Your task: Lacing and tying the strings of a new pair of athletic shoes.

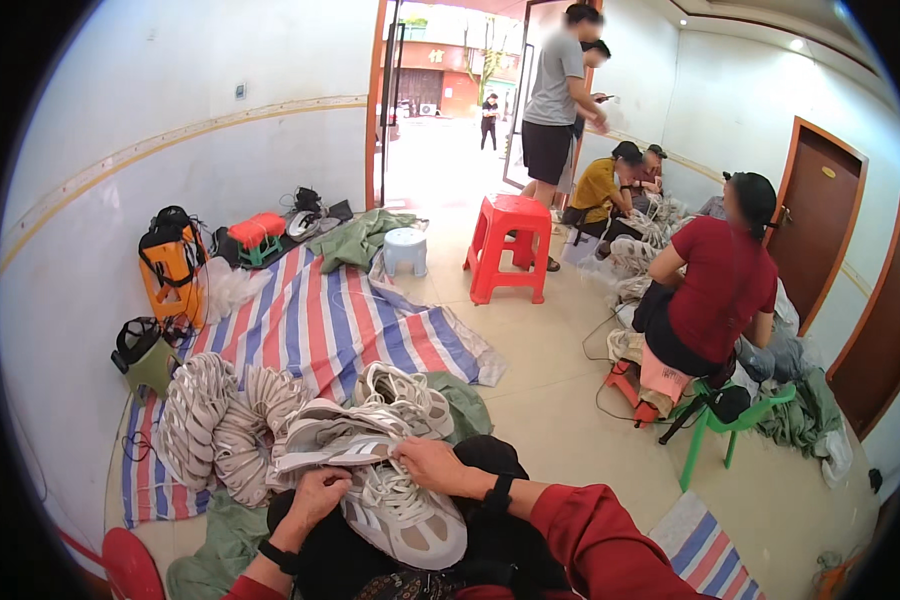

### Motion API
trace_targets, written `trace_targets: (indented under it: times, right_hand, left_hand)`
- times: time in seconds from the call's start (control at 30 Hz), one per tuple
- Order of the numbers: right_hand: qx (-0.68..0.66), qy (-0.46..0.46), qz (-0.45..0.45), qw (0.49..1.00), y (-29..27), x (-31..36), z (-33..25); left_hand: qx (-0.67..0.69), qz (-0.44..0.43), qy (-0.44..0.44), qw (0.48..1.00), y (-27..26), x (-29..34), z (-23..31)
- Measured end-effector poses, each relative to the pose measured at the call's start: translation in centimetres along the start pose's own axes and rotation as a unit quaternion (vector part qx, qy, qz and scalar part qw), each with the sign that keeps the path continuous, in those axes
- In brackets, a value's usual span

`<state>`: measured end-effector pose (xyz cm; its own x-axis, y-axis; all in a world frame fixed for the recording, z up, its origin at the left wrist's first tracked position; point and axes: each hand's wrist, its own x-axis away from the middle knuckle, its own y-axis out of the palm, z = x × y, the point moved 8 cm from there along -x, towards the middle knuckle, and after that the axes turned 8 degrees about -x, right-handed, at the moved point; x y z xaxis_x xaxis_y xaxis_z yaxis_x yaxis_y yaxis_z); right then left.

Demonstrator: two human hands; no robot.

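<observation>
A beige-and-white shoe upper (335, 450) with pale stripes lies flat across my lap, held at both sides. My right hand (435, 466) is closed on its right end. At its lower left edge my left hand (318, 496) is closed in a pinch; what lies between the fingertips is partly hidden. Just below, a laced beige-and-white sneaker (410, 518) rests on my lap with its toe toward me. Beyond the upper sits another laced shoe (402, 395). To the left stand thick curved stacks of nested shoe uppers (198, 420).
A striped tarp (310, 310) covers the floor ahead. A red stool (510, 250) and small pale stool (405, 252) stand beyond. At right, a person in red (715, 290) sits by a green chair (730, 425). Other people stand near the doorway or sit among shoe piles.
</observation>
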<state>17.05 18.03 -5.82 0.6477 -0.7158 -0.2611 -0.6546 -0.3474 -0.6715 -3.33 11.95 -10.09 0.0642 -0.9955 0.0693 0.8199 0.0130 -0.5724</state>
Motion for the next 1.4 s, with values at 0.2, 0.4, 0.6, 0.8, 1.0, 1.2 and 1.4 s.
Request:
trace_targets:
  times: [0.2, 0.4, 0.6, 0.8, 1.0, 1.2, 1.4]
  right_hand:
    - [-0.039, 0.04, -0.027, 0.998, 1.5, -0.1, 0.9]
    - [0.039, -0.007, -0.043, 0.998, 2.3, 0.5, 0.0]
    - [0.056, -0.049, -0.046, 0.996, 3.4, 0.7, -1.1]
    - [0.091, -0.109, 0.009, 0.99, 2.8, 0.7, -3.1]
    - [0.032, -0.122, 0.01, 0.992, 3.8, 0.2, -3.9]
    - [-0.061, -0.127, -0.015, 0.99, 4.3, 0.5, -4.8]
    - [-0.09, -0.076, -0.038, 0.992, 3.1, -0.5, -2.7]
  left_hand:
    - [0.013, 0.05, 0.031, 0.998, -0.3, -2.7, -0.5]
    - [0.122, -0.017, -0.096, 0.988, 0.9, -3.7, -2.9]
    - [0.027, -0.038, -0.042, 0.998, 3.1, -5.7, -4.8]
    - [-0.08, -0.006, 0.038, 0.996, 3.0, -2.0, 2.6]
    - [0.016, -0.004, 0.068, 0.998, 2.5, -0.4, 4.2]
    - [0.206, -0.063, -0.061, 0.975, 3.2, 3.0, 3.8]
    - [0.209, -0.09, -0.061, 0.972, 3.1, 1.8, 3.2]
